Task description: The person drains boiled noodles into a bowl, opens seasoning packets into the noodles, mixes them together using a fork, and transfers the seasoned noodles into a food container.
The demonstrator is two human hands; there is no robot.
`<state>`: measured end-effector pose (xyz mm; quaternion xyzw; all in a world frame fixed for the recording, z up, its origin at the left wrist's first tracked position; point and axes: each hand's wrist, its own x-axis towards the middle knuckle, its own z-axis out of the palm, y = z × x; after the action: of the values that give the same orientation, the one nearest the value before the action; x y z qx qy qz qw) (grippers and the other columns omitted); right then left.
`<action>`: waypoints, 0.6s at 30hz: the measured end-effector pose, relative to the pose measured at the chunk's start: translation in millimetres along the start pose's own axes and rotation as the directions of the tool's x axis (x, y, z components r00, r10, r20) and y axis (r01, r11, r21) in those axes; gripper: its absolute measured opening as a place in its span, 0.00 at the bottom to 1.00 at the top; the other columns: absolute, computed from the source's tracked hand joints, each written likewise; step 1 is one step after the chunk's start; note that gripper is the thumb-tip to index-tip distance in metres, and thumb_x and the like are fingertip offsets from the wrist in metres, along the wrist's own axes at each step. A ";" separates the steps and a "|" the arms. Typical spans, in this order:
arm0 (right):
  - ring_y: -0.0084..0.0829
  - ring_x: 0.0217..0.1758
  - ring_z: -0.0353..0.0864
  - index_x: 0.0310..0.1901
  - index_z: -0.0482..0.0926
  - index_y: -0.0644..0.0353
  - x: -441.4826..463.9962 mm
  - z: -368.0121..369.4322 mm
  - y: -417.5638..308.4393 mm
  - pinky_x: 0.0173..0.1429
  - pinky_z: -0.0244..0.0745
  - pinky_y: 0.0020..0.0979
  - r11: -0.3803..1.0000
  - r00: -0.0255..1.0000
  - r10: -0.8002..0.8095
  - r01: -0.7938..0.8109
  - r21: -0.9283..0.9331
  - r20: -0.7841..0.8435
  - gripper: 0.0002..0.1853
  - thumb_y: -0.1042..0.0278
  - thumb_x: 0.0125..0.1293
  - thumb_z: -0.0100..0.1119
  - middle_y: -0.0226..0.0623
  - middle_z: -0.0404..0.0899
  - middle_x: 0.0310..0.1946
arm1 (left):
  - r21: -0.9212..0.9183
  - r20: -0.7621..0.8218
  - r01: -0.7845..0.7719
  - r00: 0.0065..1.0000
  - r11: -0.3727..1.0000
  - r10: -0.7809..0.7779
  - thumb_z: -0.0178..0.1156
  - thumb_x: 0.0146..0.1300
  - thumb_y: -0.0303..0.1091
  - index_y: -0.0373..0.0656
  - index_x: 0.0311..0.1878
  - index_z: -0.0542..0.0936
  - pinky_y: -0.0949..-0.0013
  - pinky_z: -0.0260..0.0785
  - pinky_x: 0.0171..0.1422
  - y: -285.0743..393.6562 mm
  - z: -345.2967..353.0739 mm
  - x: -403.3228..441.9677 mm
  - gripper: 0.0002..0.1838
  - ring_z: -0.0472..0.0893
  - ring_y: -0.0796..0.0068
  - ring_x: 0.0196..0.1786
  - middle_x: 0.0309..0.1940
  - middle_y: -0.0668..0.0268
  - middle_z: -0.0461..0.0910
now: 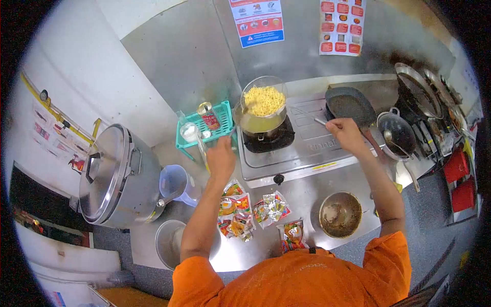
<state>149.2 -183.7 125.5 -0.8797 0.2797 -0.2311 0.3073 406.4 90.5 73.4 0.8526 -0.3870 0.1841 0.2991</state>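
1. Clock centred on the cooking pot (262, 134). At eight o'clock: lidded stockpot (110, 174), with a blue jug (174, 181) just beside.
2. At nine: green basket (223, 109), bearing a tin (209, 118) with raised lid. Possible tipping of the tin from a stray left forearm.
3. At eight, near the basket: left hand (221, 156), fingers curled inward. Cannot tell whether pinching anything, or merely folded.
4. Between six and seven: bright packets (235, 211) on the steel counter (255, 253), well clear of the burner.
5. Towards twelve: yellow noodles (264, 101) in a wire strainer (266, 82), over the pot's cloudy liquid. Could spill past the rim from a sideways tilt; could splash hot from a sudden drop.
6. Between four and five: stained vessel (340, 215).
7. At three: right hand (348, 134), pinching the strainer's handle (319, 121). May roll under the far-end load, given a loose hold.
8. Between two and three: black pan (350, 105), near the right hand. Might get knocked by a wide swing.
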 end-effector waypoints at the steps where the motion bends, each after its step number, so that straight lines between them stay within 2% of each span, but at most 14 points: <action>1: 0.46 0.31 0.82 0.36 0.83 0.67 3.3 -1.4 -1.4 0.38 0.72 0.41 1.000 1.000 -0.002 0.002 0.000 -0.015 0.17 0.57 0.63 0.59 0.52 0.80 0.25 | -0.003 -0.008 -0.012 1.000 1.000 0.012 0.49 0.70 0.37 0.44 0.39 0.75 0.43 0.64 0.36 0.7 1.0 6.3 0.09 0.78 0.42 0.30 0.25 0.50 0.79; 3: 0.45 0.32 0.83 0.37 0.83 0.67 -4.0 1.4 -6.6 0.39 0.73 0.40 0.998 0.998 0.061 -0.061 -0.013 0.007 0.17 0.57 0.63 0.59 0.52 0.81 0.27 | -0.016 -0.114 0.042 0.993 0.999 -0.043 0.49 0.69 0.36 0.43 0.37 0.74 0.45 0.62 0.36 4.3 -1.9 1.6 0.09 0.78 0.43 0.30 0.24 0.50 0.78; 4: 0.45 0.32 0.83 0.37 0.83 0.67 -6.1 4.4 -2.1 0.39 0.73 0.40 0.998 0.998 0.066 -0.066 -0.014 0.004 0.17 0.57 0.63 0.59 0.52 0.81 0.27 | -0.018 -0.111 0.038 0.993 0.999 -0.039 0.49 0.69 0.36 0.43 0.37 0.74 0.45 0.62 0.36 3.5 -1.0 -2.3 0.09 0.78 0.43 0.30 0.24 0.50 0.78; 7: 0.44 0.33 0.83 0.38 0.83 0.67 -0.8 9.5 5.9 0.41 0.74 0.39 0.992 0.995 0.101 -0.100 0.071 -0.007 0.18 0.57 0.64 0.59 0.51 0.82 0.29 | -0.031 -0.066 -0.035 0.997 0.999 0.033 0.49 0.69 0.36 0.41 0.36 0.74 0.46 0.60 0.37 2.0 2.1 2.8 0.10 0.78 0.45 0.31 0.23 0.51 0.78; 10: 0.43 0.34 0.84 0.39 0.83 0.67 -11.7 11.0 -2.5 0.42 0.74 0.38 0.995 0.997 0.077 -0.078 0.064 0.009 0.18 0.56 0.63 0.59 0.52 0.82 0.30 | 0.009 0.018 -0.002 1.000 1.000 0.002 0.49 0.69 0.35 0.40 0.35 0.74 0.46 0.61 0.39 2.8 3.6 -7.7 0.10 0.79 0.47 0.32 0.24 0.52 0.79; 12: 0.43 0.33 0.84 0.38 0.83 0.68 -12.2 12.5 -4.9 0.41 0.74 0.38 0.994 0.998 0.059 -0.056 0.089 -0.033 0.18 0.57 0.63 0.59 0.52 0.82 0.30 | -0.065 -0.259 -0.041 0.965 0.997 0.023 0.49 0.70 0.36 0.39 0.36 0.75 0.47 0.62 0.41 -0.6 9.5 -5.1 0.11 0.79 0.48 0.32 0.25 0.52 0.80; 13: 0.43 0.33 0.84 0.38 0.83 0.68 -13.0 13.9 -6.7 0.41 0.74 0.38 0.993 0.997 0.071 -0.067 0.095 -0.035 0.18 0.57 0.63 0.59 0.52 0.82 0.30 | -0.064 -0.250 -0.048 0.968 0.997 0.030 0.49 0.70 0.36 0.39 0.36 0.75 0.47 0.62 0.41 -5.2 12.1 -3.6 0.11 0.79 0.48 0.32 0.25 0.52 0.80; 15: 0.43 0.32 0.83 0.37 0.83 0.68 -12.6 14.4 -8.3 0.41 0.74 0.39 0.991 0.994 0.106 -0.108 0.075 0.025 0.17 0.58 0.63 0.58 0.52 0.82 0.28 | 0.173 0.102 -0.082 0.993 0.982 0.065 0.49 0.70 0.37 0.39 0.39 0.76 0.49 0.65 0.38 -13.1 15.3 -7.4 0.11 0.79 0.48 0.31 0.26 0.53 0.80; 16: 0.43 0.32 0.83 0.37 0.83 0.68 -13.1 17.6 -3.8 0.41 0.74 0.39 0.991 0.994 0.110 -0.111 0.075 0.025 0.17 0.58 0.63 0.58 0.52 0.82 0.28 | 0.172 0.105 -0.084 0.992 0.982 0.066 0.49 0.70 0.37 0.39 0.39 0.76 0.49 0.65 0.38 -14.4 15.8 -13.8 0.11 0.79 0.48 0.31 0.26 0.53 0.80; 18: 0.37 0.27 0.81 0.35 0.84 0.68 -12.9 25.3 4.6 0.37 0.73 0.36 0.987 0.994 0.103 -0.106 0.121 0.030 0.17 0.58 0.62 0.58 0.48 0.81 0.23 | -0.176 -0.105 0.084 0.989 0.981 -0.103 0.49 0.71 0.38 0.41 0.40 0.76 0.54 0.66 0.33 -10.1 9.6 -16.6 0.12 0.79 0.51 0.31 0.25 0.52 0.79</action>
<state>152.8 -168.2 101.5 -0.8460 0.3073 -0.2211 0.3756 404.5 98.6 53.4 0.8292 -0.3432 0.1842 0.4009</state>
